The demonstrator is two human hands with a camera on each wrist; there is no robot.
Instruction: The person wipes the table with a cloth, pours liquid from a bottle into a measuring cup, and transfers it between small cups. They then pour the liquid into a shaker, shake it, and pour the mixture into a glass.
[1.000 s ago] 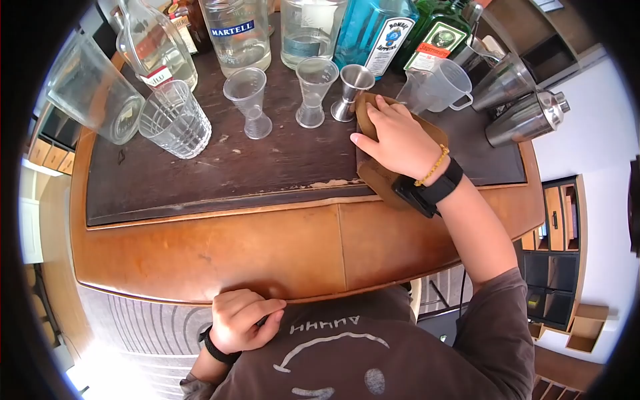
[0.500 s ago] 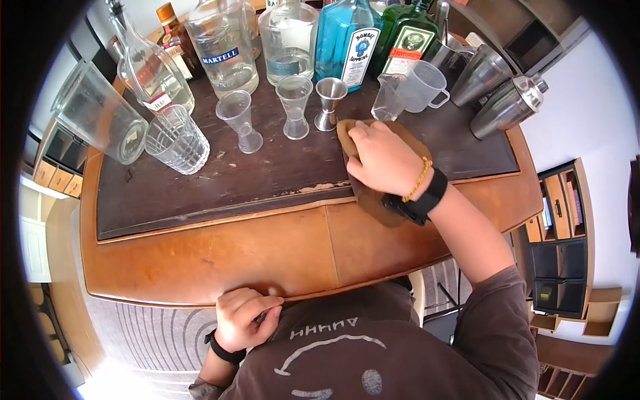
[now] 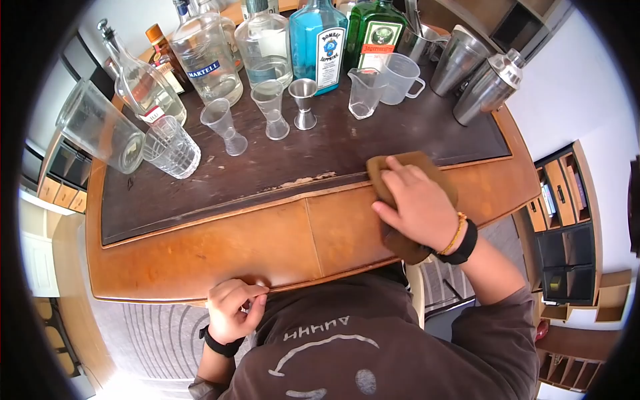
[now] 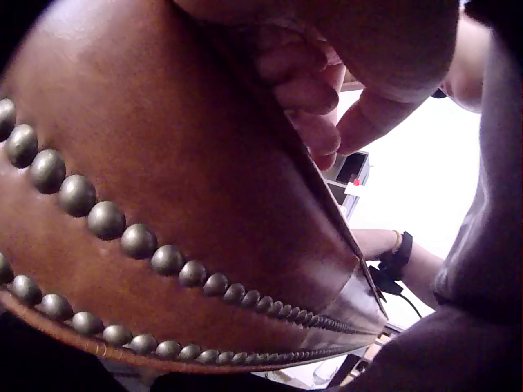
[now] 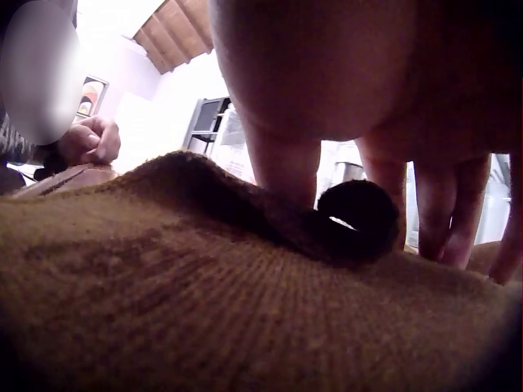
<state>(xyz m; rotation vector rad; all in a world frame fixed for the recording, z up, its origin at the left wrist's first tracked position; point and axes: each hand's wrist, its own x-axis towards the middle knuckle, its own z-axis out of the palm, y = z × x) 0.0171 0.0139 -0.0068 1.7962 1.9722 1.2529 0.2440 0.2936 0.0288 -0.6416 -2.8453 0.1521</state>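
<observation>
On the bar top: a person's right hand presses flat on a brown cloth, fingers spread and nearly straight.
Cloth position: right of centre, straddling the edge where the dark mat meets the tan leather rim.
Left hand: at the near edge of the bar, fingers curled over the rim's lip above a row of studs.
Far side: a steel jigger, two clear plastic jiggers, measuring jugs, a blue gin bottle, a green bottle, cocktail shakers.
Far left: a cut-glass tumbler beside a tilted plastic cup.
</observation>
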